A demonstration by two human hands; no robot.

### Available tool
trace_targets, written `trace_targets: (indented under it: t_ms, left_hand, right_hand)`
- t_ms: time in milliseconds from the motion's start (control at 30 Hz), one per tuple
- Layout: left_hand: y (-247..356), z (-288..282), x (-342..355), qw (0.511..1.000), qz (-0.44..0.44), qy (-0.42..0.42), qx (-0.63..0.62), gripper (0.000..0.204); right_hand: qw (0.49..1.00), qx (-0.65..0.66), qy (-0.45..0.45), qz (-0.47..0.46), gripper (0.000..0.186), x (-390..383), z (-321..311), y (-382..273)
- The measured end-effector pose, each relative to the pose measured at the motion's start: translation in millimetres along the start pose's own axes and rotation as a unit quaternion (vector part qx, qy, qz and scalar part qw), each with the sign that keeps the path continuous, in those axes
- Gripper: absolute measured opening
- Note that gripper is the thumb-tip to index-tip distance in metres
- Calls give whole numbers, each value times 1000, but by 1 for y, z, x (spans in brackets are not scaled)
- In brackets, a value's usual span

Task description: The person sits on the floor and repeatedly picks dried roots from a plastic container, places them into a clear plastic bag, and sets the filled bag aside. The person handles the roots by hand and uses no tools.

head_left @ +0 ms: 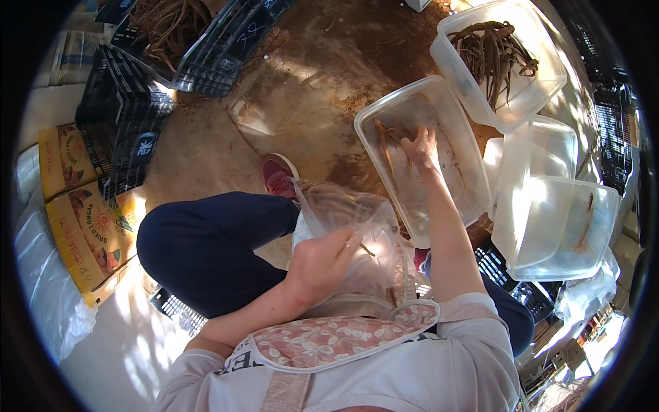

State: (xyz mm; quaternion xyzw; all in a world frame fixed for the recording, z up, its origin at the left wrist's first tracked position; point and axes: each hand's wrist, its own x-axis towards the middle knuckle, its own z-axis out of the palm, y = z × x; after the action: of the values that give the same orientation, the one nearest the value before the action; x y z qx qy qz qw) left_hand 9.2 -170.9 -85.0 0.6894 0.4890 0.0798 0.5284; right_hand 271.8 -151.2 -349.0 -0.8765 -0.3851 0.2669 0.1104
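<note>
My left hand [319, 264] is closed over my lap, gripping a clear plastic bag [343, 206] that spreads open between my knees. A short thin brown piece of root [368, 250] shows just beside its fingertips. My right hand [422, 147] reaches down into a translucent plastic bin [473, 175] in front of me on the right. Its thumb and fingers are apart, with nothing visible between them. Close to its fingertips, on the left side of that bin, lie a few long, thin yellowish-brown roots [386, 147]. Small crumbs dot the bin's bottom.
Another translucent bin [549, 75] at the far right holds a bundle of dark roots [493, 58]. Stacked bins [597, 226] stand at the right. Black crates [223, 51], one with brown roots [168, 27], are at the far left. Yellow cartons [93, 233] stand left of my knee.
</note>
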Motion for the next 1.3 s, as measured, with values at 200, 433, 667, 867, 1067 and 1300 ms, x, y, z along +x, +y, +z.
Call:
trace_targets:
  t_ms: [200, 433, 667, 867, 1067, 1300]
  left_hand:
    - [-7, -3, 1, 997, 23, 65, 17, 16]
    - [-38, -12, 12, 984, -9, 167, -59, 21]
    - [-29, -3, 7, 941, -26, 51, -333, 29]
    - [-5, 1, -15, 942, -17, 40, -334, 29]
    - [21, 27, -56, 985, 164, -6, -52, 31]
    - [25, 42, -62, 950, 306, -29, -56, 37]
  right_hand:
    - [987, -148, 4, -65, 53, -16, 39, -49]
    - [964, 246, -72, 70, 29, -52, -63, -58]
    - [731, 613, 53, -296, 36, -240, -167, -141]
    - [915, 273, 38, -295, 27, -299, -121, -120]
    - [928, 156, -203, -270, 27, -275, -99, -86]
    - [922, -192, -215, -259, 18, -279, -62, -94]
